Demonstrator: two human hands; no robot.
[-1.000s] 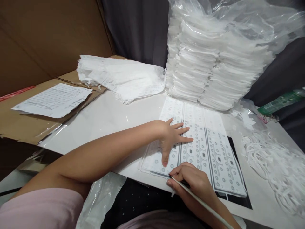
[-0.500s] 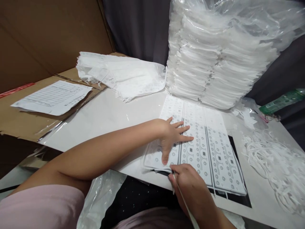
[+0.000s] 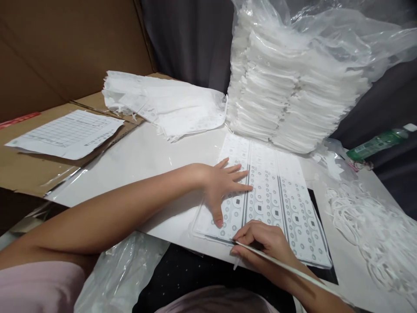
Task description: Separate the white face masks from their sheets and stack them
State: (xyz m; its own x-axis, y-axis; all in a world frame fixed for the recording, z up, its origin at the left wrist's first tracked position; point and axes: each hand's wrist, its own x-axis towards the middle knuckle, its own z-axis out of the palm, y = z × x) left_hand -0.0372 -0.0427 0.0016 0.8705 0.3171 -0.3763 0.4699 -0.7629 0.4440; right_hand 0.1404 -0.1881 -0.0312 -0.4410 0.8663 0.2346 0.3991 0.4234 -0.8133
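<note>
My left hand (image 3: 224,187) lies flat with spread fingers on the left part of a printed white sheet (image 3: 267,191). Rows of small rings, dark squares and dark lines mark that sheet, which seems to lie on others. At its near edge, my right hand (image 3: 260,243) pinches a thin white strip (image 3: 286,266). The strip runs back over my right wrist toward the lower right. Whether it is still joined to the sheet at my fingertips, I cannot tell. Part of a black board (image 3: 325,274) shows under the sheet's right and near edges.
Loose white strips (image 3: 374,243) are heaped at the right. Behind the sheet stands a plastic-wrapped stack of white sheets (image 3: 293,87). More white sheets (image 3: 169,102) lie at the back left, near a printed form (image 3: 68,132) on cardboard (image 3: 22,169). A green bottle (image 3: 378,145) lies at the right.
My right hand has turned, and the strip that hung down toward me now stretches across my wrist to the right. My left hand stays spread on the sheet, slightly further left in view.
</note>
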